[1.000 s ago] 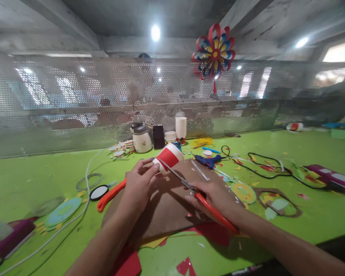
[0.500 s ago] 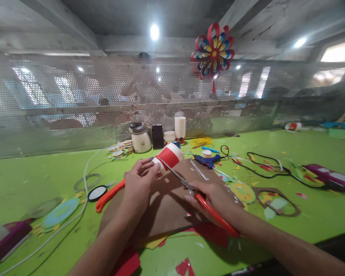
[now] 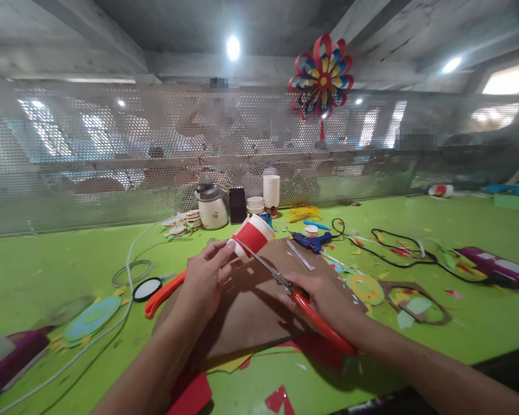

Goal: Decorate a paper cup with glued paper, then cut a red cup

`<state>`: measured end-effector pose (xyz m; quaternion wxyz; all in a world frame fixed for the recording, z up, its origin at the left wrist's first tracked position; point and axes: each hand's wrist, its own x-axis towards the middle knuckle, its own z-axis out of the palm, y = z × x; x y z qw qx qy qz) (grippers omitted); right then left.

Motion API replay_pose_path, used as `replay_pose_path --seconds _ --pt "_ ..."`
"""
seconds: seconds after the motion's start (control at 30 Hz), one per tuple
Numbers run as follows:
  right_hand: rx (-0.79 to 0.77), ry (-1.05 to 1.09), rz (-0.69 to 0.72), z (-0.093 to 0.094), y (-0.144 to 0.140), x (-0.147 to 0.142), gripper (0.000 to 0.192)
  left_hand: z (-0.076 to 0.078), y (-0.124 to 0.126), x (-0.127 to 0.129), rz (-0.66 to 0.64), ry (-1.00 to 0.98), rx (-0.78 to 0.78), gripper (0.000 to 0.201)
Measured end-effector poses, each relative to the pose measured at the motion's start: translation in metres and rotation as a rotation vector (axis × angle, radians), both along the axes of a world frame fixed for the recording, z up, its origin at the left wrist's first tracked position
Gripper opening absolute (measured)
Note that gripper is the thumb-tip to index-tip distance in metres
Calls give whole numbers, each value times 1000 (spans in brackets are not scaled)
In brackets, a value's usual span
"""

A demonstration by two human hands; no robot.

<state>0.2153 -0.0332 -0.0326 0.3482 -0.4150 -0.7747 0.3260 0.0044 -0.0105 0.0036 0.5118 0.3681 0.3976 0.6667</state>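
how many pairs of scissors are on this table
2. One red-handled pair of scissors is in the right hand, blades at the red paper cup held by the left hand. An orange-handled pair lies left of the brown card. Clutter may hide more.

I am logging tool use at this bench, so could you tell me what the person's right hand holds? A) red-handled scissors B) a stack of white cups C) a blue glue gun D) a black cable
A: the right hand has its grip around the red-handled scissors, whose blades reach the red and white paper cup held by the left hand.
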Motion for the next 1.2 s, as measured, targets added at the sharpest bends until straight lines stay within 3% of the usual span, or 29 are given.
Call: replay_pose_path --seconds 0.13,0.47,0.67,0.87,1.2 --pt "21 -51 30 1 2 1 28 0 -2 1 11 -14 11 28" --pt "-241 92 4 12 -5 -7 26 -3 1 6 40 -1 40 34" --pt "-110 13 28 1 1 0 29 -4 1 6 62 5 43 35" --pt "-13 -101 -16 8 -3 -3 27 -3 -2 7 62 31 15 42" --pt "-183 56 76 8 -2 -2 27 -2 -1 6 82 28 44 35"
